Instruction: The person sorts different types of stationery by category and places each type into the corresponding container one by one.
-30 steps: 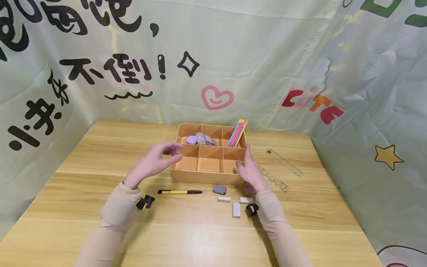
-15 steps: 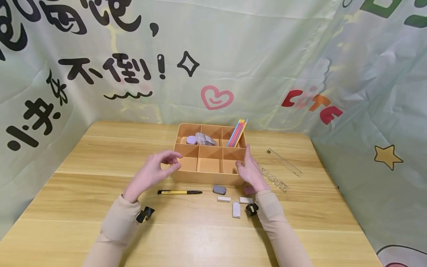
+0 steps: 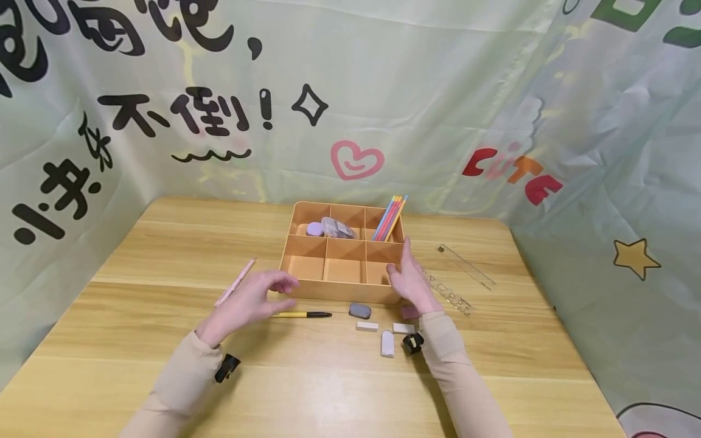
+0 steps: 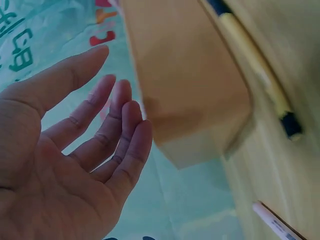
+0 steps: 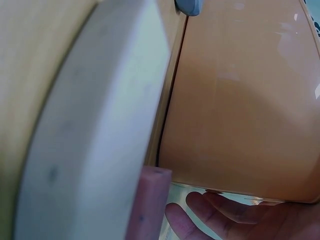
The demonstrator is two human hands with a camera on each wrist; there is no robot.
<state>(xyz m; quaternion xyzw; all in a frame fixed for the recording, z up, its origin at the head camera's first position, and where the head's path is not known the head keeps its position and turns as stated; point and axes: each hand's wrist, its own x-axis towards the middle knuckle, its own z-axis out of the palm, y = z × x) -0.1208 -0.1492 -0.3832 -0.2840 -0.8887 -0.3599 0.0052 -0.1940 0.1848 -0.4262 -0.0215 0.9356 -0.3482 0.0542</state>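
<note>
A tan organizer box [image 3: 334,291] with six-way dividers aside, its several compartments face up, stands on the table. My right hand [image 3: 413,285] holds its right side, thumb over the rim at the front compartment, fingers [image 5: 200,210] along the outer wall in the right wrist view. Off the box's front left corner, my left hand [image 3: 249,304] hovers with loosely bent fingers and nothing in them. It partly covers a yellow and black pen [image 3: 298,315]. Beyond its wrist a slim pink pen [image 3: 235,282] shows, also seen low in the left wrist view.
Colored sticks [image 3: 390,218], a purple-lidded item [image 3: 314,229] and a clear small case [image 3: 337,228] sit in the back compartments. Before the box lie a grey eraser [image 3: 359,311], several white and pink blocks [image 3: 387,344]. Two clear rulers [image 3: 465,266] lie right.
My left hand has drawn back from the box's left side, down toward me, and its fingers have spread. The pink pen has come into view. My right hand has stayed put.
</note>
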